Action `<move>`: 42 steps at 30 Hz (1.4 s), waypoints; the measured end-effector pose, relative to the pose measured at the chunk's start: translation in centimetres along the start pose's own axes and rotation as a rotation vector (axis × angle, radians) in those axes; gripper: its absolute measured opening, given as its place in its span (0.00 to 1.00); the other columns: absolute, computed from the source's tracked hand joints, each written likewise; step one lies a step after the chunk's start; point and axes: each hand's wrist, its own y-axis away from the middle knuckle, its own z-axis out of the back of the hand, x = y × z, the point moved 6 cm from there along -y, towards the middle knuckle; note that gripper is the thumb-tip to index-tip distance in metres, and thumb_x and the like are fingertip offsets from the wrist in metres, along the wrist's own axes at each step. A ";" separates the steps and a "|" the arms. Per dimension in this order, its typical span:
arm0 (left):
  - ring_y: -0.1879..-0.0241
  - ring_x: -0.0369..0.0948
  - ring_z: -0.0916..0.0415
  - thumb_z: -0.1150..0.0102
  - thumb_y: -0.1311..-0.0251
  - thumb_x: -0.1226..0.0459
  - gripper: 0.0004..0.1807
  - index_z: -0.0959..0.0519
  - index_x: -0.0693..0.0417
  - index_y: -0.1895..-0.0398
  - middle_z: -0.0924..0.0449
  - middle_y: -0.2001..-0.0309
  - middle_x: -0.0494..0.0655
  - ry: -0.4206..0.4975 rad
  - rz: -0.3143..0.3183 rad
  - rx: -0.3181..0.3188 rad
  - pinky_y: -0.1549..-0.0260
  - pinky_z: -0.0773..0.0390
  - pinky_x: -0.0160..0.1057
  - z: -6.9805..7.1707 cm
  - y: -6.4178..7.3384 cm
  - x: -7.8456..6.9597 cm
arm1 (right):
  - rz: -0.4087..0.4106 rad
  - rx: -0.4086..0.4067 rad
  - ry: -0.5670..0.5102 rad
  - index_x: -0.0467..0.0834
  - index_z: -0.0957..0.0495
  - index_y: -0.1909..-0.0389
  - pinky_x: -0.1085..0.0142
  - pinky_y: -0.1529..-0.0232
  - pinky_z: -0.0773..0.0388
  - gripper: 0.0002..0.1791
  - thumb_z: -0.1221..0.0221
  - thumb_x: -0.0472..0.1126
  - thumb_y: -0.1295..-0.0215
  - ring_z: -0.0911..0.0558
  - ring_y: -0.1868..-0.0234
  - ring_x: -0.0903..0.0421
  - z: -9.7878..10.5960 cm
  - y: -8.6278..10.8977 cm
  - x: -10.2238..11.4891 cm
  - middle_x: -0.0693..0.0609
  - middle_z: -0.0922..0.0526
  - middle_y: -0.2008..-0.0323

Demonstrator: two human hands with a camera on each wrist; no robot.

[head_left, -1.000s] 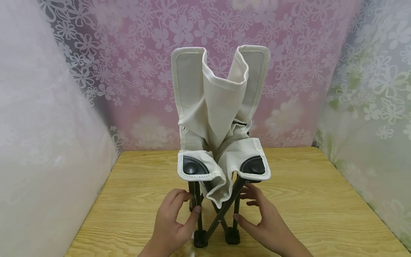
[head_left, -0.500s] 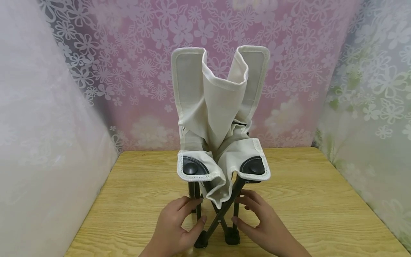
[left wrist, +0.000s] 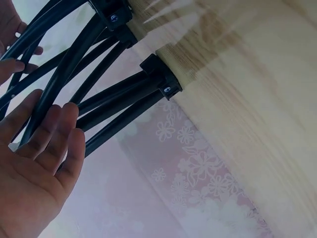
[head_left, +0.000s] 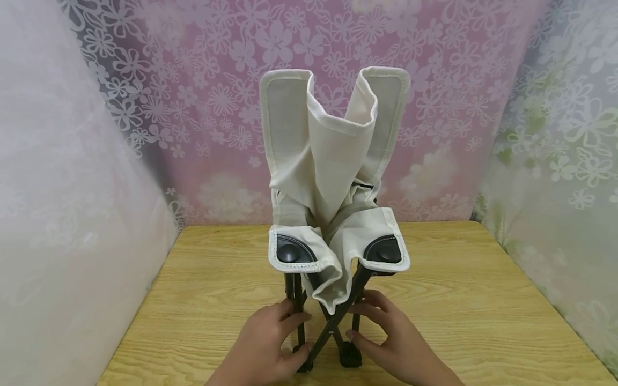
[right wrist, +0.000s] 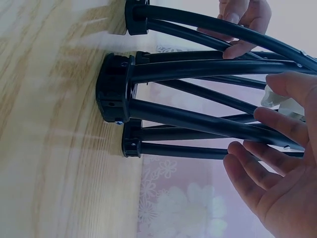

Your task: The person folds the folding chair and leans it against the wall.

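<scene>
A small folding chair with cream fabric and dark crossed legs stands upright, partly folded, on the wooden table. Its fabric sags in folds between two black corner patches. At the lower left legs is my left hand, fingers and thumb spread around a leg. In the left wrist view, the fingers of that hand lie loosely against the tubes. My right hand is at the right legs, fingertips beside a tube. The right wrist view shows this hand with loosely extended fingers near several tubes; exact contact is unclear.
The wooden tabletop reaches to a pink flowered curtain behind. Pale sheets hang on both sides, a whitish one at left and a flowered one at right. Black feet of the chair rest on the table.
Both hands have slid lower along the legs, the left one also slightly toward the right. The chair has kept its place and shape.
</scene>
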 end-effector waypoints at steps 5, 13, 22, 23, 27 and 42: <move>0.68 0.26 0.25 0.23 0.51 0.55 0.18 0.12 0.41 0.54 0.21 0.59 0.31 0.016 -0.003 0.058 0.69 0.21 0.27 -0.5 0.2 0.2 | 0.020 0.001 0.009 0.64 0.16 0.44 0.60 0.47 0.14 0.20 0.25 0.48 0.35 0.18 0.39 0.60 -0.2 -0.1 0.0 0.65 0.23 0.36; 0.71 0.24 0.30 0.25 0.51 0.59 0.15 0.12 0.42 0.57 0.21 0.63 0.32 0.052 0.013 0.160 0.72 0.26 0.25 -0.9 0.3 0.1 | -0.008 0.047 -0.001 0.63 0.15 0.45 0.62 0.48 0.14 0.20 0.24 0.49 0.37 0.17 0.41 0.61 -0.6 -0.1 -0.4 0.65 0.23 0.37; 0.71 0.24 0.28 0.27 0.49 0.58 0.14 0.11 0.43 0.57 0.19 0.63 0.34 0.059 0.044 0.245 0.72 0.26 0.25 -1.1 0.3 0.0 | 0.037 0.066 -0.008 0.63 0.15 0.42 0.63 0.49 0.15 0.22 0.25 0.45 0.36 0.18 0.43 0.63 -1.3 0.0 -0.6 0.66 0.22 0.40; 0.71 0.24 0.28 0.27 0.49 0.57 0.14 0.11 0.43 0.57 0.19 0.63 0.34 0.058 0.047 0.255 0.72 0.26 0.25 -1.2 0.3 0.0 | 0.040 0.072 -0.004 0.62 0.15 0.43 0.63 0.50 0.15 0.21 0.25 0.46 0.36 0.18 0.45 0.63 -1.4 0.1 -0.7 0.66 0.22 0.40; 0.71 0.24 0.30 0.28 0.49 0.56 0.15 0.11 0.43 0.56 0.20 0.65 0.34 0.058 0.055 0.287 0.72 0.27 0.25 -1.3 0.5 0.0 | 0.019 0.120 -0.006 0.58 0.13 0.46 0.64 0.51 0.15 0.15 0.28 0.51 0.32 0.18 0.48 0.64 -1.8 0.4 -0.9 0.64 0.21 0.42; 0.68 0.25 0.27 0.25 0.46 0.53 0.15 0.11 0.43 0.55 0.19 0.62 0.34 0.085 0.099 0.394 0.68 0.24 0.27 -2.1 0.9 0.2 | -0.062 0.268 -0.069 0.65 0.15 0.49 0.65 0.51 0.17 0.12 0.32 0.58 0.30 0.19 0.49 0.64 -3.1 1.7 -2.0 0.67 0.22 0.49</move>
